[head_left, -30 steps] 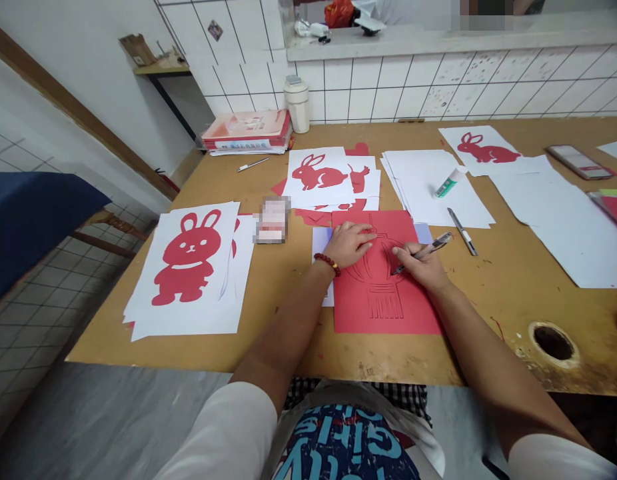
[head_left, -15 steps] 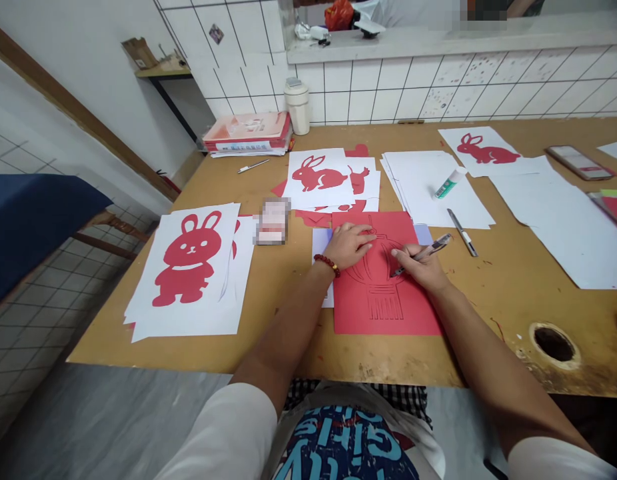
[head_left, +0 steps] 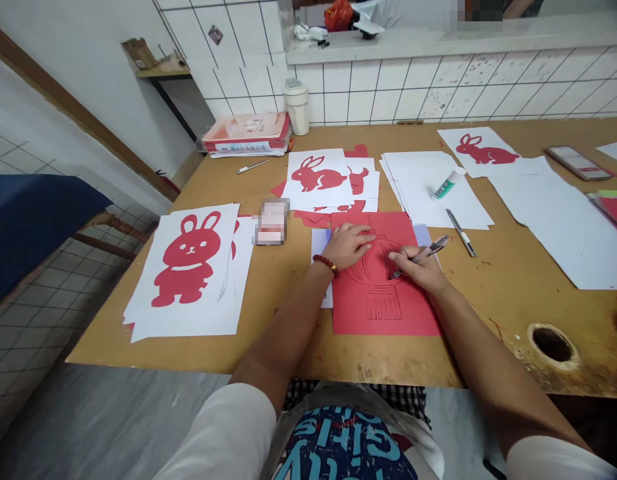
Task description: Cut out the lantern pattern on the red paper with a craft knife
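A sheet of red paper (head_left: 348, 313) lies before me on the table, bearing a dark line drawing of a lantern with a fringe below. My left hand (head_left: 347, 245) rests flat on its upper left, fingers spread over the drawing. In my right hand (head_left: 422, 267) is a pen (head_left: 430, 249), its tip touching the right side of the lantern's body. A pale lilac sheet (head_left: 322, 238) shows partly from under the red paper. Just behind, white sheets (head_left: 413, 183) carry a glue stick (head_left: 449, 183), with a craft knife (head_left: 461, 232) at their right edge.
Red rabbit cutouts on white sheets lie at left (head_left: 188, 260) and behind (head_left: 318, 175). A white cup (head_left: 297, 107) stands by the wall near stacked red boxes (head_left: 248, 133). A phone (head_left: 578, 163) lies far right. The tabletop has a round hole (head_left: 553, 344) at front right.
The pen tip has shifted very slightly along the lantern's right side. My left hand stays in place on the paper.
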### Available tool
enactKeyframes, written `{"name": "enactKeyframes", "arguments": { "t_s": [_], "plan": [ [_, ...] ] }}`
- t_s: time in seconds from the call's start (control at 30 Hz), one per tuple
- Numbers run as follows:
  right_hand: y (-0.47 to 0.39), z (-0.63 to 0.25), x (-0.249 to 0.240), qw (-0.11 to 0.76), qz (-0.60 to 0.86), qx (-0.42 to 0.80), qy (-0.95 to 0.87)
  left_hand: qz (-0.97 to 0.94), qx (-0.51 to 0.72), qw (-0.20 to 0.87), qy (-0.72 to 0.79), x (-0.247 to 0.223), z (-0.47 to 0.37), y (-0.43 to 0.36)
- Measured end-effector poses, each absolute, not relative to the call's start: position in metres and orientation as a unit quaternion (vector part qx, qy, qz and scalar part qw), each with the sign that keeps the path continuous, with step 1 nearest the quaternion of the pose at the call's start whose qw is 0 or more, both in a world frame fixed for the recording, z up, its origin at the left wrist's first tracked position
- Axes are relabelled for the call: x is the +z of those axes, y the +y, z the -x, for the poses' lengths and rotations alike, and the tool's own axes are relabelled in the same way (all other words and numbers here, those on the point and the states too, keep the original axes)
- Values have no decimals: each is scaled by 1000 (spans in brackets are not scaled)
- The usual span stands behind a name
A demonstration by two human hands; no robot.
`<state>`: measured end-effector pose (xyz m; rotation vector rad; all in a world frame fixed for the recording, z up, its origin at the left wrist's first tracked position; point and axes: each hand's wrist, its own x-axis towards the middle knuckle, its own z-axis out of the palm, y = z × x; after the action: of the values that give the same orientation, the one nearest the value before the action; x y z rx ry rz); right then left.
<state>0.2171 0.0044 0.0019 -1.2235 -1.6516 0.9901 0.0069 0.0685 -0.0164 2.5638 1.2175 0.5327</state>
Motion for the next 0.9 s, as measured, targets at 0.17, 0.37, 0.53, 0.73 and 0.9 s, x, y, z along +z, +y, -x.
{"name": "enactKeyframes", "arguments": {
  "t_s": [0.17,0.37,0.53,0.73,0.9],
  "plan": [
    [4,-217,2,413,486,398,-659,-881,182,125,418,-16,-7,69],
    [4,-216,1,410,484,398,-663,-880,188,126,418,-18,-7,69],
    [5,-218,-3,417,482,406,-655,-881,191,124,415,-19,-7,70],
    [17,-225,-15,578,525,353,-516,-882,189,111,417,-19,-7,68],
    [23,-227,-14,633,526,367,-433,-891,155,64,421,-13,-9,61]
  ]
}}
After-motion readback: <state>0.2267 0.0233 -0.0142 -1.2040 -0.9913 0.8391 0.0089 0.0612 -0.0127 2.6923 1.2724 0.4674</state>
